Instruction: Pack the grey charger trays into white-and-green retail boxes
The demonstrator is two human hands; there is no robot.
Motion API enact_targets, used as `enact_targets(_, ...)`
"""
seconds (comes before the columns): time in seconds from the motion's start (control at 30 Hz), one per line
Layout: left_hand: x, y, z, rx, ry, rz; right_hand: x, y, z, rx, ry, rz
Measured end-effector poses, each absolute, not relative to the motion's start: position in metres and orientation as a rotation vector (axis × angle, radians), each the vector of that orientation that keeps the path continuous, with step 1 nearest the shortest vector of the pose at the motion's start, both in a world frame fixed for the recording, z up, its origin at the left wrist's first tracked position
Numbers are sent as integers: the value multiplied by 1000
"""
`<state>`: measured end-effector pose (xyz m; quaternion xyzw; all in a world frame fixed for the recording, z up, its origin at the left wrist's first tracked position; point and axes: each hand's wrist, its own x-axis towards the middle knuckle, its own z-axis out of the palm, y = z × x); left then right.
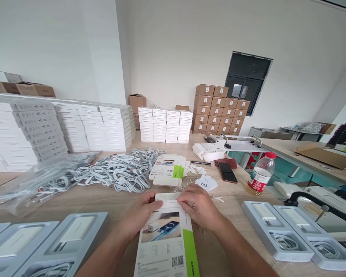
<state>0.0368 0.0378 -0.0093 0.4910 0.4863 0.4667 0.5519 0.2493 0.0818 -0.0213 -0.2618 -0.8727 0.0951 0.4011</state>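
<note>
Between my hands is a flat white carton (pixel 161 246) with a green strip and a printed picture of a phone and charger. My left hand (pixel 142 215) pinches its far left corner, thumb on top. At the far right corner, my right hand (pixel 197 204) has its fingers closed on the end flap. More flat cartons (pixel 165 169) of the same print lie just beyond. White charging cables (pixel 118 169) are heaped to the left of them. Grey trays with a charger and coiled cable stand at left (pixel 75 234) and right (pixel 276 227).
A drink bottle (pixel 259 175) with a red cap stands at right near a phone (pixel 227 172). Paper slips (pixel 207 182) and a black pen (pixel 201 162) lie mid-table. Stacked white boxes (pixel 112 127) line the back left; brown cartons (pixel 219 109) are piled behind.
</note>
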Motion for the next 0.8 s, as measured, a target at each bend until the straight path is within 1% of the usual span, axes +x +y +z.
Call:
enact_targets(0.17,34,40,-14,1198,1147,1124,249,78,-17,-611,-2295,39)
enact_targets(0.33,38,39,-12,1328,1189,1159,246,74,-13,-653,-2352,-153)
enact_targets(0.43,39,37,-9,1390,1240,1168,243,72,-12,-669,-2387,-141)
enact_targets(0.53,39,35,-8,1464,1257,1145,244,74,-13,-675,-2309,39)
enact_targets(0.63,39,34,-8,1516,1262,1124,248,77,-15,-716,-2158,322)
enact_targets(0.8,41,33,-7,1526,1229,1121,255,81,-16,-816,-1938,1048)
